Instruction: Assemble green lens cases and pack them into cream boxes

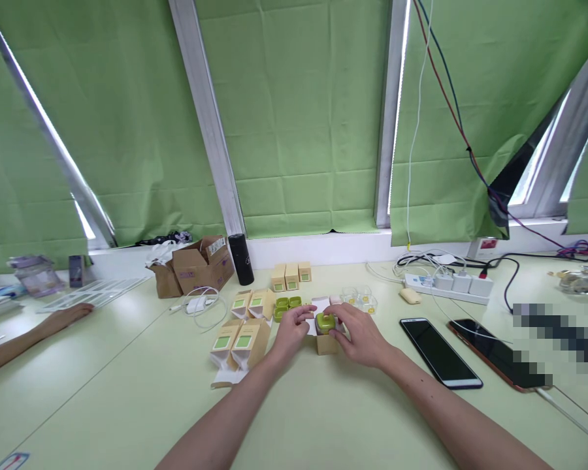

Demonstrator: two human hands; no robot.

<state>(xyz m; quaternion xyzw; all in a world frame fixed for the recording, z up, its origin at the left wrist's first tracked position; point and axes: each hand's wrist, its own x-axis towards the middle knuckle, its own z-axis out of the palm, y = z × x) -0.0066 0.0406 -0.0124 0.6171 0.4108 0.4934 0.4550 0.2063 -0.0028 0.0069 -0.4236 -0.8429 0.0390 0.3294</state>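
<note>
A small green square jar (325,322) sits at the mouth of an opened kraft cardboard box (327,346) in front of me. My right hand (361,334) has its thumb and fingers closed on the jar from the right. At the box's left side, my left hand (291,333) has its fingers stretched toward the white flap; whether they touch it I cannot tell. Just beyond that hand lie several green square containers (282,304) grouped together. Left of it stand kraft boxes with green labels (245,341), some with their flaps open toward me.
Clear cups with yellow bits (360,297) and small boxes (285,277) stand farther back. Two phones (441,352) lie at right, near a power strip (448,287). At left are a carton (203,264), a black bottle (240,260), a white cable (199,304) and another person's arm (34,331).
</note>
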